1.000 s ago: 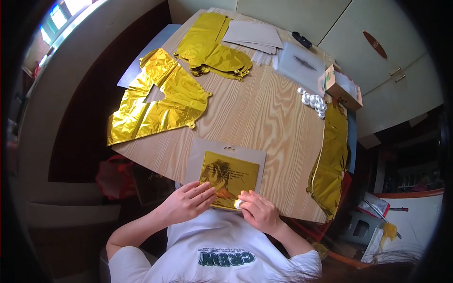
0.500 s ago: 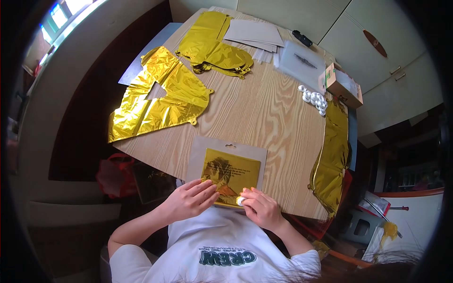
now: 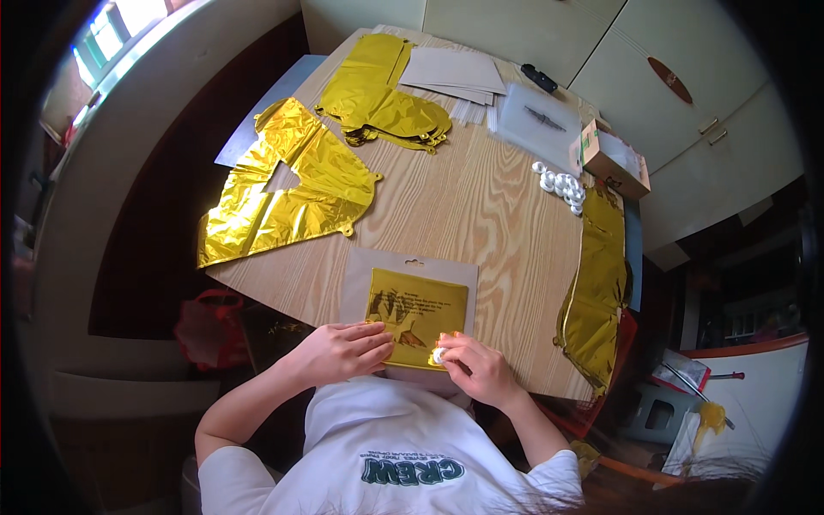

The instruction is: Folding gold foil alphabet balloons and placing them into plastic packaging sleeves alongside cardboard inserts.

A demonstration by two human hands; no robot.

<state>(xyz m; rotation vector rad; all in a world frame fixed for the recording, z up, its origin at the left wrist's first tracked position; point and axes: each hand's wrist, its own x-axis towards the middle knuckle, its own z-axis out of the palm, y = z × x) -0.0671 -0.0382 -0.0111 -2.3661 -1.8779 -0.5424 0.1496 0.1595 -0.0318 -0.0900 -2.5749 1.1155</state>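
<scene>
A flat clear pack with a pale card backing [image 3: 356, 279] and a hanger hole lies at the table's near edge. Over the card is a folded gold foil sheet [image 3: 429, 302] with dark print and a reflection on it. My left hand [image 3: 348, 350] rests on the pack's lower left corner, fingers stretched and lying flat. At its lower right, my right hand [image 3: 479, 367] is closed with bent fingers around a small white roll [image 3: 439, 355], pressed against the gold foil. My fingers partly cover the roll.
A spread gold foil balloon [image 3: 330, 210] lies left, stacked gold foil balloons [image 3: 378, 81] behind it. Grey-white cards [image 3: 451, 70], a clear plastic sheet [image 3: 536, 129], an open carton [image 3: 614, 163] and several white rolls [image 3: 562, 184] stand far right. Another gold foil piece [image 3: 596, 287] lines the right edge.
The whole view has shifted slightly. My right hand has turned a little with the white roll, its fingers more bent. My left hand stays flat on the pack.
</scene>
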